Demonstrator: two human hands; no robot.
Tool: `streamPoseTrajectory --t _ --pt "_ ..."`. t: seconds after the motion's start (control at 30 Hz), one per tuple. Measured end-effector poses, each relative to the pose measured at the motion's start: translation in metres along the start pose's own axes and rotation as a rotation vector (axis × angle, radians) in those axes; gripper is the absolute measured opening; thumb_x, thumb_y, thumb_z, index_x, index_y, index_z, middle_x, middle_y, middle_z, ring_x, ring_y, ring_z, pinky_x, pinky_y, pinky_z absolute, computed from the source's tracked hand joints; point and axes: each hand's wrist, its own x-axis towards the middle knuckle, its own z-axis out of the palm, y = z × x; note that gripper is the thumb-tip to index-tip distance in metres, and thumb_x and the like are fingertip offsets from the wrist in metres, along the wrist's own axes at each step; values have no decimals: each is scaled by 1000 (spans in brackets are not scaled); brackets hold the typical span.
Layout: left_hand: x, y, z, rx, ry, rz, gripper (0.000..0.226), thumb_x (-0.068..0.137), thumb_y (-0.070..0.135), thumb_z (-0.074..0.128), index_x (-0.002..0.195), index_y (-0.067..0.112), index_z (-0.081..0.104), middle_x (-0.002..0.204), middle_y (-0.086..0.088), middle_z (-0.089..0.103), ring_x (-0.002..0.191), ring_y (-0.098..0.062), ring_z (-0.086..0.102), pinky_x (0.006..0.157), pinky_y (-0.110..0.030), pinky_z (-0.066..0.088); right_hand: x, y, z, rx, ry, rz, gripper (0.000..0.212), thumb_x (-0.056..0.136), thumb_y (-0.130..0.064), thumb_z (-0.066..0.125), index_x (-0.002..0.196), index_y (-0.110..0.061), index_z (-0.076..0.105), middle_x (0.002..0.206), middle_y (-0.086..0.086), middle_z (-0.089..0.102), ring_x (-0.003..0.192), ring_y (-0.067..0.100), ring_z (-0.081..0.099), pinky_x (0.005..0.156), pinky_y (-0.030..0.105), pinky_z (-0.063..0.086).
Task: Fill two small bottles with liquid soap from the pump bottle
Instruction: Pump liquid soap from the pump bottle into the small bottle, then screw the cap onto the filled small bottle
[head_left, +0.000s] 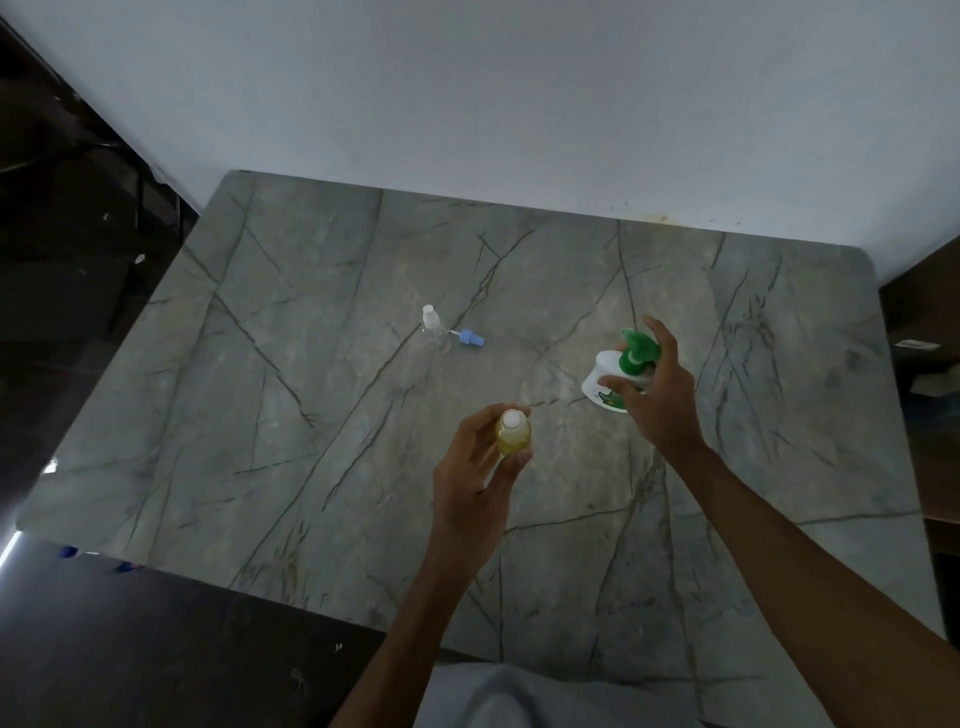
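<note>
A grey veined stone tabletop (311, 441) stands against a plain pale wall, with dark floor to its left. Near its middle, toward the near edge, a small bottle (513, 432) holding yellowish soap stands upright with its white neck open, and the left hand (480, 478) has its grip closed around it, thumb on one side and fingers on the other. Toward the right edge, the white pump bottle (610, 382) with its green pump head (638, 349) sits in the grip of the right hand (657, 395), fingers wrapped round its body and top, apart from the small bottle. Farther back, near the centre, a second small bottle (434, 328) looks clear and empty, with a blue cap (471, 338) lying just beside it. By the look of it, the first bottle is filled or nearly so. The next move likely calls for capping or setting it aside, then bringing the empty one under the nozzle.
</note>
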Motion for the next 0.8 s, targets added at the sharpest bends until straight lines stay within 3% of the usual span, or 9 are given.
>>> streamPoseTrajectory --t 0.27,0.37,0.47,0.53,0.63,0.7,0.8 --pt "2 -1 -3 40 17 3 33 89 25 66 120 20 58 118 8 67 111 -17 66 90 -46 58 0 9 -1 14 -1 46 96 69 -9 83 146 -17 27 136 13 51 108 11 52 80 -3 38" --pt "3 -2 -9 18 28 4 32 88 25 65 119 22 58 119 7 67 112 -18 66 92 -45 58 -6 6 -4 34 40 68 108 63 -14 87 148 -21 20 137 9 50 114 12 52 87 14 43" --pt "4 -5 -19 -6 39 -13 34 88 13 70 119 21 58 119 5 68 113 -19 66 94 -44 57 -22 6 -7 39 244 80 112 55 -27 92 144 -18 24 144 3 39 130 14 42 101 26 41" --pt "5 -9 -29 -14 36 -25 35 88 6 70 119 17 58 120 2 68 114 -20 66 94 -44 56 -42 4 -7 -34 460 62 101 56 -33 91 136 -5 36 136 8 41 126 21 43 103 32 41" --pt "7 -16 -44 -24 38 -44 38 88 21 68 122 12 56 121 -2 67 117 -23 64 96 -47 55 -72 -16 8 -173 633 -101 61 74 -28 82 115 2 50 107 16 53 93 30 53 77 34 47" --pt "10 -19 -56 -38 36 -67 40 87 24 68 123 12 56 122 -2 67 118 -24 64 98 -46 54 -78 -35 30 -101 492 -166 32 85 -23 71 104 -3 54 93 6 54 77 23 53 66 28 46" --pt "16 -23 -73 1 11 -75 35 88 13 71 121 13 58 121 3 68 116 -17 65 97 -39 55 -52 -59 73 9 148 -63 20 89 -22 66 105 -13 58 88 -3 59 74 11 57 63 17 47"
